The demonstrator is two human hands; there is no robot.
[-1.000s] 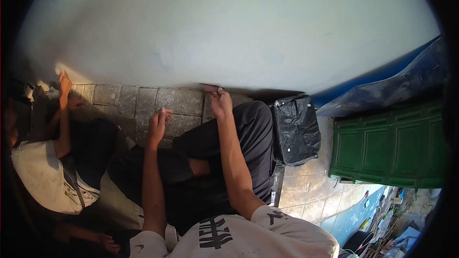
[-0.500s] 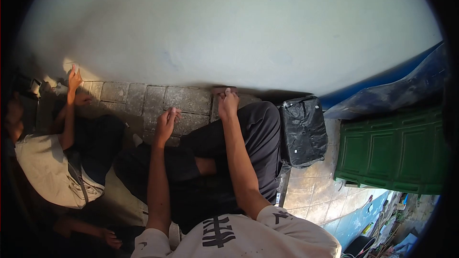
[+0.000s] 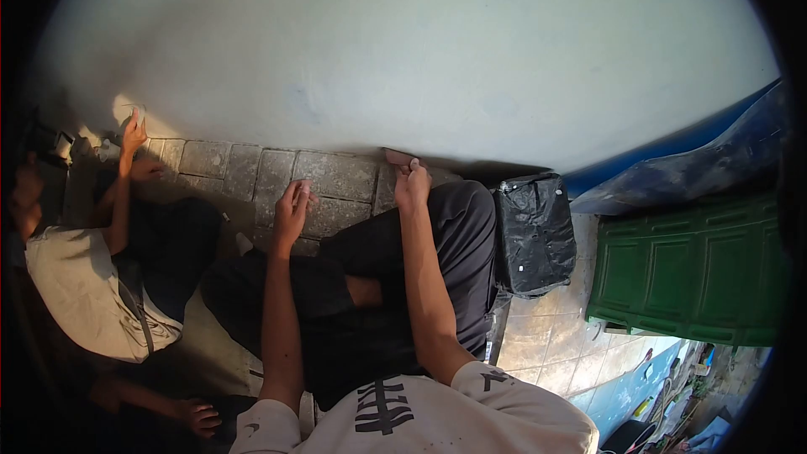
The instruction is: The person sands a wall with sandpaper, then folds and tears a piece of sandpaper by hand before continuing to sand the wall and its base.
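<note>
My right hand [image 3: 412, 185] grips a flat, reddish-brown piece that looks like sandpaper [image 3: 398, 156]. This piece sits at the foot of the pale wall [image 3: 437, 59], just above the paving; whether it touches the wall is hard to tell. Over the grey paving blocks [image 3: 336, 175], my left hand [image 3: 291, 212] is held with its fingers curled together. Something pinkish shows at those fingertips, too small to name. Both forearms reach forward over my crossed legs in dark trousers [image 3: 412, 244].
To my right stand a black-wrapped box [image 3: 535, 235] and a green panelled object [image 3: 689, 269], with a blue sheet [image 3: 681, 151] along the wall. On my left a seated person [image 3: 101, 286] holds a pale piece to the wall. Another person's hand [image 3: 197, 417] rests at lower left.
My right hand has shifted slightly right, and more of the brown piece shows, now tilted. The left hand's fingers have moved up a little. The neighbour's raised hand has moved slightly.
</note>
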